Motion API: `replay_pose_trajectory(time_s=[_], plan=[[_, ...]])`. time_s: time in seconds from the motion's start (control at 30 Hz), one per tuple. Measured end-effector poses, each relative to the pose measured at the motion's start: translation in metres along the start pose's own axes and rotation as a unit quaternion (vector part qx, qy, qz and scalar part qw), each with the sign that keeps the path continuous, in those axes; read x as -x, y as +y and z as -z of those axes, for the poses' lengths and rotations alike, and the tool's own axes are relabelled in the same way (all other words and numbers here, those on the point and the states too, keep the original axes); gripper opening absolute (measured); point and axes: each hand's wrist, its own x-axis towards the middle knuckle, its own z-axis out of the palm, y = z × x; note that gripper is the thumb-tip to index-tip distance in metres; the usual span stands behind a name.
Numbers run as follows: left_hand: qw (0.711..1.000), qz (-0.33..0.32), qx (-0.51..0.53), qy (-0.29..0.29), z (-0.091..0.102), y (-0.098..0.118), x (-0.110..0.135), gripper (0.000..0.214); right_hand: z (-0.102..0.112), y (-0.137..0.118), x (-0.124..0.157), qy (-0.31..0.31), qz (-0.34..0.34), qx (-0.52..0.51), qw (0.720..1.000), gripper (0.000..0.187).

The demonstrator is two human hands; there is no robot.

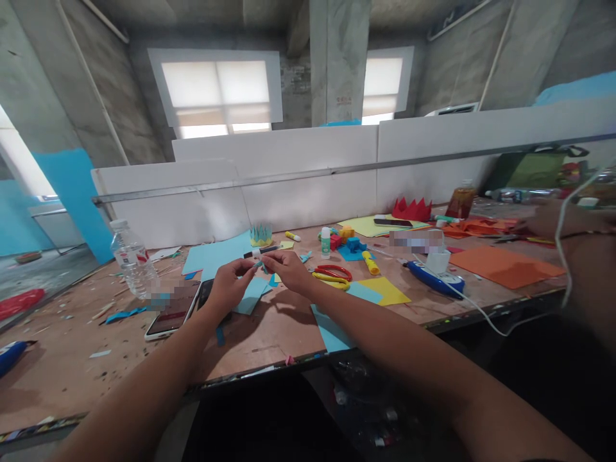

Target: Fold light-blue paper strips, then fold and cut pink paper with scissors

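My left hand (pixel 233 283) and my right hand (pixel 287 268) meet above the table, their fingertips pinched round a small strip of blue paper (pixel 258 264). Most of the strip is hidden by the fingers. Beneath them lie light blue paper sheets (pixel 250 296). Just behind stands a small blue-green paper crown (pixel 260 235) with a yellow base. A black marker (pixel 262 252) lies by my fingertips. To the right of my right hand are scissors (pixel 333 276) with red and yellow handles, and a green-and-white glue stick (pixel 326 244) stands upright behind them.
Left are a clear plastic bottle (pixel 131 260) and a phone (pixel 174 312). Small coloured paper blocks (pixel 355 244), a red paper crown (pixel 412 209), a blue power strip (pixel 436 280) with a white cable, and orange paper (pixel 507 266) lie right. Another person's arm (pixel 553 221) reaches in there.
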Motion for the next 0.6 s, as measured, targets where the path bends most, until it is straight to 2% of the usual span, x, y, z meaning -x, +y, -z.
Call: replay_pose_trajectory(time_s=[0.1, 0.2, 0.33, 0.47, 0.6], plan=[[0.999, -0.026, -0.039, 0.016, 0.0005, 0.0014, 0.0018, 0.013, -0.0023, -0.0003, 0.0005, 0.004, -0.015, 0.011, 1.0, 0.038], [0.999, -0.025, -0.04, 0.019, 0.0019, -0.0001, 0.0003, 0.015, -0.001, 0.0016, -0.0006, 0.011, -0.024, 0.002, 1.0, 0.032], [1.0, 0.005, 0.011, -0.021, 0.0038, -0.0043, -0.0038, 0.024, 0.0017, 0.0036, -0.0028, 0.009, -0.029, -0.031, 0.999, 0.032], [0.994, 0.044, 0.069, -0.07, 0.0022, -0.0059, -0.0036, 0.03, -0.0001, 0.0009, -0.0025, -0.023, -0.045, -0.083, 0.995, 0.033], [0.991, 0.06, 0.079, -0.089, 0.0008, -0.0048, -0.0015, 0.034, -0.0014, -0.0024, -0.0011, -0.031, -0.059, -0.107, 0.992, 0.035]])
